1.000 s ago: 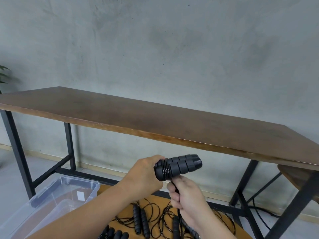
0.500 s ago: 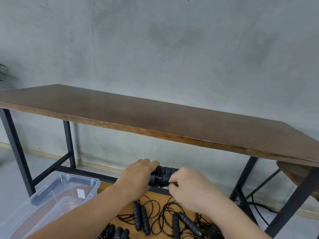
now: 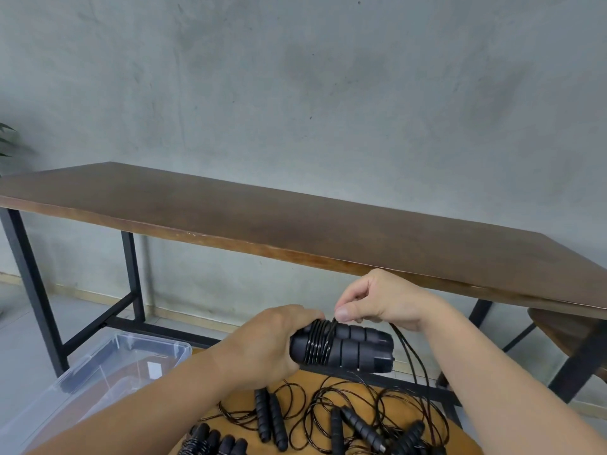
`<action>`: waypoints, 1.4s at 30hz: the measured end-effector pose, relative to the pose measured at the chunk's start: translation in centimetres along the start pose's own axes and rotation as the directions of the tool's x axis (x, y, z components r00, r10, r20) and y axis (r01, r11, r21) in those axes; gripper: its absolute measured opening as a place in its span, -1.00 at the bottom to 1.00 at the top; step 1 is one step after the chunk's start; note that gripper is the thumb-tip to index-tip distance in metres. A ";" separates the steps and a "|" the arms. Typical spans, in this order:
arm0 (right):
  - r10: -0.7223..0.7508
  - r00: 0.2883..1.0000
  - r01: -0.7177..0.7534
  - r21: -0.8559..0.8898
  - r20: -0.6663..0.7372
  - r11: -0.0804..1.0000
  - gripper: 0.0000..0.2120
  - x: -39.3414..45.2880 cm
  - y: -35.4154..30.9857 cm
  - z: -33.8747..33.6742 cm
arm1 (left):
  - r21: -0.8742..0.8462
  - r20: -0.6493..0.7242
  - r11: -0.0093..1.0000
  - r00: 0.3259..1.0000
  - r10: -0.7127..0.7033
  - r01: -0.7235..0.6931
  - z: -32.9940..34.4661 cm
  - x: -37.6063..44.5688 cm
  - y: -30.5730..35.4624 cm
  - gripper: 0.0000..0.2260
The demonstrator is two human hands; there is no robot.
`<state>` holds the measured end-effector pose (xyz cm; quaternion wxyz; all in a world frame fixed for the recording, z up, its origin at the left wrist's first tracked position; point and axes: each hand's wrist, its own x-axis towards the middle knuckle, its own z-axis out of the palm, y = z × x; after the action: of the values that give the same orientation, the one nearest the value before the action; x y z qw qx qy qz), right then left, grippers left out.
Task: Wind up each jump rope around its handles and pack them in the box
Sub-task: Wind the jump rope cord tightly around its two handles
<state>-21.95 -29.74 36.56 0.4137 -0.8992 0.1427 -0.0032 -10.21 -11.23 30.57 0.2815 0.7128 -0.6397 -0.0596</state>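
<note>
My left hand [image 3: 262,349] grips the left end of a pair of black ribbed jump rope handles [image 3: 354,348] held side by side, pointing right. Several turns of thin black rope [image 3: 317,343] wrap them near my left hand. My right hand [image 3: 377,303] pinches the rope just above the handles; the loose rope [image 3: 412,359] trails down on the right. Below, on a round wooden stool [image 3: 308,379], lie several loose jump ropes [image 3: 345,418] with tangled cords. A wound rope bundle [image 3: 213,441] lies at the stool's near left. A clear plastic box [image 3: 108,372] stands on the floor at lower left.
A long dark wooden table [image 3: 295,224] on black metal legs runs across in front of me, against a grey concrete wall. Another wooden stool [image 3: 565,326] is at the right under the table. A plant leaf [image 3: 5,139] shows at the far left.
My right hand has come up over the handles from below and in front, carrying the rope round them; the handle pair has dropped slightly and shifted right. My left hand keeps its grip.
</note>
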 end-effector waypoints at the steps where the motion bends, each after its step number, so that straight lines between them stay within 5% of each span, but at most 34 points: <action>1: 0.022 1.000 -0.022 0.073 0.002 0.997 -0.90 0.1 0.5 0.1 | -0.044 0.000 0.999 1.000 0.009 -0.009 -0.3 -0.1 0.4 -0.76; 6: 0.103 0.995 -0.095 0.446 0.006 0.890 -0.91 0.7 2.2 2.0 | -0.202 -0.031 0.979 0.999 -0.023 0.016 -1.0 -0.3 1.1 -0.70; 8: 0.163 0.986 -0.075 0.808 -0.026 0.584 -0.82 0.7 2.7 3.9 | -0.267 -0.062 0.963 0.996 -0.063 0.044 -1.1 -0.2 0.7 -0.68; 10: 0.181 0.983 -0.016 0.954 -0.040 0.298 -0.65 0.3 3.1 5.9 | -0.294 -0.075 0.953 0.992 -0.100 0.074 -0.9 -0.2 0.5 -0.59; 18: 0.217 0.953 0.092 0.884 -0.212 0.458 -0.84 -0.2 3.2 10.3 | -0.276 -0.169 0.947 0.962 -0.217 0.165 0.2 0.9 -0.1 -0.54; 27: 0.310 0.903 -0.053 0.641 -0.296 0.766 -0.71 -1.5 2.1 11.2 | -0.087 -0.220 0.970 0.946 -0.239 0.226 1.8 3.2 -1.6 -0.65; 32: 0.210 0.932 -0.188 0.102 -0.295 0.977 -0.66 -2.7 1.6 10.8 | 0.098 -0.226 0.949 0.935 -0.272 0.300 2.3 3.7 -2.8 -0.68; 36: 0.123 0.949 -0.207 -0.281 -0.289 0.937 -0.71 -3.4 0.7 9.4 | 0.254 -0.173 0.925 0.954 -0.245 0.284 2.5 3.3 -3.2 -0.67; 42: 0.037 0.972 -0.164 -0.557 -0.232 0.814 -0.80 -3.7 -1.2 5.9 | 0.362 -0.102 0.918 0.986 -0.135 0.163 2.6 3.1 -2.5 -0.64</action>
<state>-24.50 -23.64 33.97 0.1065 -0.9674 0.2274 -0.0331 -8.60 -14.94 28.10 0.1610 0.8014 -0.5721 0.0673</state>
